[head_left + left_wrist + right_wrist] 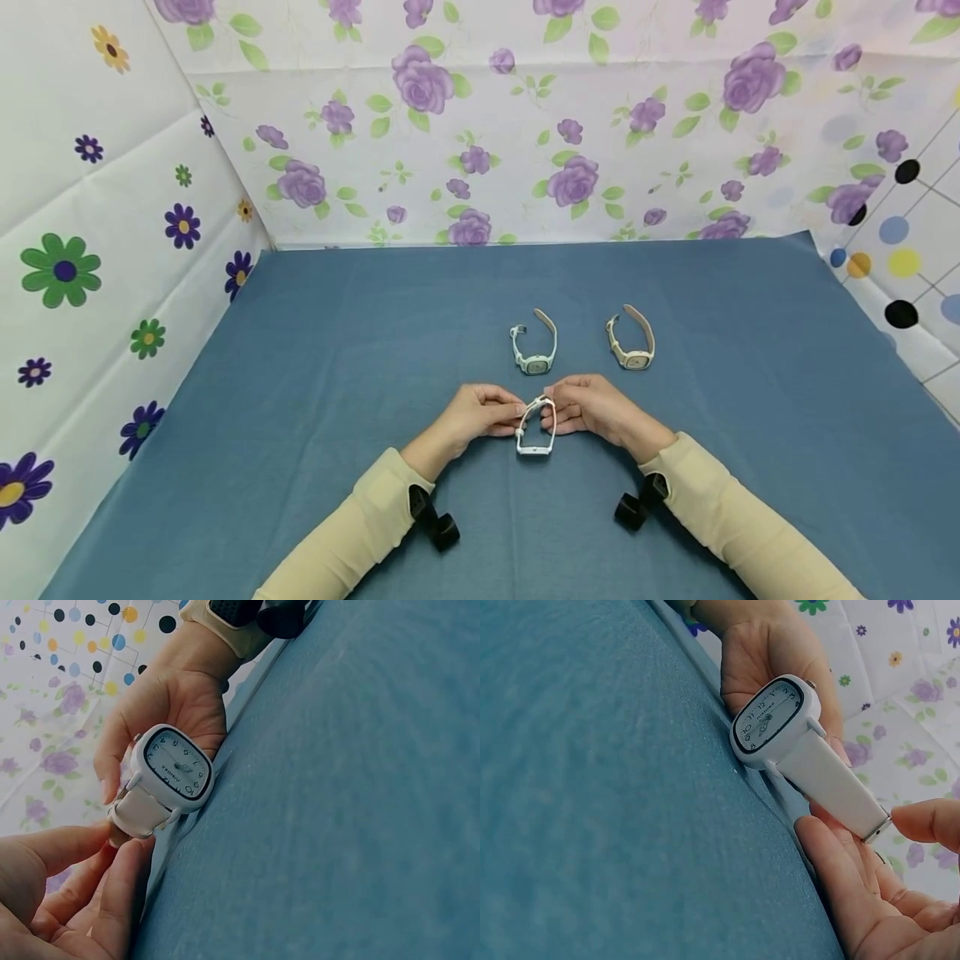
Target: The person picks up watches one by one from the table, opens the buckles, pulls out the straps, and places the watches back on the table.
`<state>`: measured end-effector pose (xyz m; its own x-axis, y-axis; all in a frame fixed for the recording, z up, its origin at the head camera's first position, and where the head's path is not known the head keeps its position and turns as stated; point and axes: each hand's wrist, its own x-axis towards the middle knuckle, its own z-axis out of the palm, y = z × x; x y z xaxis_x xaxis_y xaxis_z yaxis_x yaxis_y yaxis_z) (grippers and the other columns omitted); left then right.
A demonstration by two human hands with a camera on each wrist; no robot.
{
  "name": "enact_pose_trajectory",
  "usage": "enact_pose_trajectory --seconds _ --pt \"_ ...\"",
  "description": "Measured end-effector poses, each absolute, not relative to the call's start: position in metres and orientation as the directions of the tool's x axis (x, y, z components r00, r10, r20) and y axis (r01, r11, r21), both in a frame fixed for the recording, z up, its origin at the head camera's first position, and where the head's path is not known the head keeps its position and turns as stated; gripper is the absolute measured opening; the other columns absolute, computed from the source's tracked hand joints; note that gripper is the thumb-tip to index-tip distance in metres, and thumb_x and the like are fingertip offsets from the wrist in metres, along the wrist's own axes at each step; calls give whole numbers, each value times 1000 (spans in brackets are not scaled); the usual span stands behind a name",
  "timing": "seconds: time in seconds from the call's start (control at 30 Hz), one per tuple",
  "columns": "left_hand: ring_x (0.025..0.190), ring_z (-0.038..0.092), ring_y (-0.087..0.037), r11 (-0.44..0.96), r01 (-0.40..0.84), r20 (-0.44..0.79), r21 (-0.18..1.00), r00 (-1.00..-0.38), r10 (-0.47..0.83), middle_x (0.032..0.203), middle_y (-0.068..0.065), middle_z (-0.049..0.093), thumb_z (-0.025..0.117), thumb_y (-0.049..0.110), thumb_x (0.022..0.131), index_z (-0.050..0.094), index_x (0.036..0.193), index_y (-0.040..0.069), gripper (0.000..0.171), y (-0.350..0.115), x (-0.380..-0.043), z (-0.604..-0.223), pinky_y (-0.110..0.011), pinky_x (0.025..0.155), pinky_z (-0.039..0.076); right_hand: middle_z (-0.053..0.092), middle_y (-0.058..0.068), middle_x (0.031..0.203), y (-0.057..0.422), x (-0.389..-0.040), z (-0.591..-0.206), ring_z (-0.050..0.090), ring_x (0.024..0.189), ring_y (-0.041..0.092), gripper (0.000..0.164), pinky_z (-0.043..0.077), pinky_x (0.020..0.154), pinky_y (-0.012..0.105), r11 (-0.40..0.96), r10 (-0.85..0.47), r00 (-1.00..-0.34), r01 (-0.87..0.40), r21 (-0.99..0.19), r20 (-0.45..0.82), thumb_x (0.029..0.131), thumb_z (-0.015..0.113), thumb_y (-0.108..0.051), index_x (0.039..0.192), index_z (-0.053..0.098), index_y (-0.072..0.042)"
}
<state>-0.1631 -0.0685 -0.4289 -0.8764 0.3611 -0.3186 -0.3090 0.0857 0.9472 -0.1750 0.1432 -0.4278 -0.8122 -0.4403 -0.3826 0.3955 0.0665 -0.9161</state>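
Observation:
A white wristwatch (535, 451) is held between both hands, its strap bent into a loop and its face toward the wearer's side. My left hand (487, 412) pinches one side of the strap; in the left wrist view the thumb and fingers grip near the strap keeper (120, 821). My right hand (592, 408) pinches the strap's other side; in the right wrist view its fingers are at the metal buckle end (879, 827). The white rounded-square watch face (769, 716) shows black numerals. Whether the buckle is fastened cannot be told.
Beyond the hands lie a pale green watch (537, 365) and a beige watch (637, 360), both with straps curved open. All rests on a blue cloth (360, 333). A flowered sheet (480, 125) stands at the back, with patterned sheets at both sides.

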Motion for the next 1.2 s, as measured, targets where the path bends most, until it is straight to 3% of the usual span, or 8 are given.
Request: enact_pose_trajectory --seconds 0.33,0.57,0.97,1.2 --pt "66 66 -9 127 -316 -341 940 -865 368 85 -9 72 60 9 92 66 106 -8 23 -68 -165 -428 -30 71 61 70 5 78 143 -177 -431 70 73 14 29 60 71 28 50 -460 -813 378 -925 -357 94 54 -11 112 57 11" --pt "66 68 -11 174 -331 -374 927 -813 446 85 -9 72 61 19 93 68 106 -6 29 -59 -170 -426 -30 70 61 70 3 79 144 -177 -431 69 72 12 28 60 69 27 72 -471 -811 356 -932 -346 94 54 -12 110 59 10" --pt "64 67 -10 179 -324 -371 929 -794 482 79 -2 70 61 17 93 69 104 -5 26 -57 -168 -428 -28 65 60 71 3 79 143 -177 -432 67 69 10 26 59 66 26 145 -481 -800 331 -933 -359 93 58 -15 105 63 7" --pt "63 67 -10 172 -325 -367 930 -798 478 79 -3 69 59 13 93 68 104 -7 24 -56 -169 -428 -28 65 60 71 2 77 139 -174 -432 68 67 10 26 60 65 26 164 -424 -837 305 -938 -346 91 56 -13 104 64 8"
